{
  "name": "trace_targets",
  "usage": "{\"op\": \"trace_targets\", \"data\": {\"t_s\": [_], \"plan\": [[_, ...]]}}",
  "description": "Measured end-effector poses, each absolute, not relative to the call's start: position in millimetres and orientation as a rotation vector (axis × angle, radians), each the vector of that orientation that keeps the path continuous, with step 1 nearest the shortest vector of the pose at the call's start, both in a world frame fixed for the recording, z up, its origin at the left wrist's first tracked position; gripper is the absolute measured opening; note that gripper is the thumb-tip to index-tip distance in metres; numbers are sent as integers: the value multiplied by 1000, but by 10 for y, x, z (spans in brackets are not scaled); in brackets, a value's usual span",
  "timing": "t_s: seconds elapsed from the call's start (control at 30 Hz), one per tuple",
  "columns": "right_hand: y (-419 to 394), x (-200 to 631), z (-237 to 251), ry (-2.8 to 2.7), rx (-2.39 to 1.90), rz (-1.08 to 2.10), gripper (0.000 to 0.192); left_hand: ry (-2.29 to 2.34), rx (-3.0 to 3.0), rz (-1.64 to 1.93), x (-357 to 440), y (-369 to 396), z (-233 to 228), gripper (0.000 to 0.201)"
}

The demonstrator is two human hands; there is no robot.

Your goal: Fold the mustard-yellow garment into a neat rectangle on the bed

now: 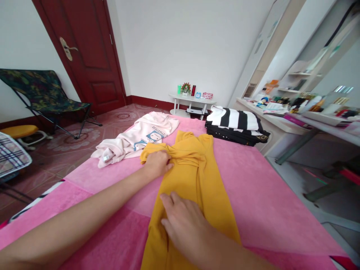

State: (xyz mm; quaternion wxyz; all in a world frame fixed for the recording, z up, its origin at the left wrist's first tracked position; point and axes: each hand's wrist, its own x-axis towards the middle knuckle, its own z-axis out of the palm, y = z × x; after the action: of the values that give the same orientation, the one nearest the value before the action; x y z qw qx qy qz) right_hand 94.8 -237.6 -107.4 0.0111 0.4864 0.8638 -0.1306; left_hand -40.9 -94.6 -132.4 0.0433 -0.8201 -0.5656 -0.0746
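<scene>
A mustard-yellow garment (205,176) lies lengthwise on the pink blanket (267,195), folded narrow with a sleeve turned in across its upper part. My left hand (158,163) grips the folded sleeve at the garment's left shoulder. Flat on the lower middle of the yellow cloth rests my right hand (184,221), fingers spread and pointing away from me, pressing the cloth down.
A pale pink sweatshirt with a cartoon print (135,140) lies left of the yellow garment. Folded black-and-white striped clothes (236,125) sit at the far right corner. A folding chair (45,93), a red door (90,52), a small white table (192,101) and a cluttered dresser (303,112) surround the bed.
</scene>
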Motion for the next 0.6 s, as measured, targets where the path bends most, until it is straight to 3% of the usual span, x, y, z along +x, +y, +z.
{"op": "trace_targets", "data": {"t_s": [0.13, 0.47, 0.6], "plan": [[-2265, 792, -1138, 2722, 1347, -260, 23, -1677, -2570, -253, -315, -833, -1340, 19], [-2190, 723, -1030, 2991, 1293, -307, 15, -1773, -2497, -552, -398, -846, -1408, 18], [-2183, 698, -1109, 2987, 1295, -339, 15, -1802, -2448, -464, -451, -860, -1389, 16]]}}
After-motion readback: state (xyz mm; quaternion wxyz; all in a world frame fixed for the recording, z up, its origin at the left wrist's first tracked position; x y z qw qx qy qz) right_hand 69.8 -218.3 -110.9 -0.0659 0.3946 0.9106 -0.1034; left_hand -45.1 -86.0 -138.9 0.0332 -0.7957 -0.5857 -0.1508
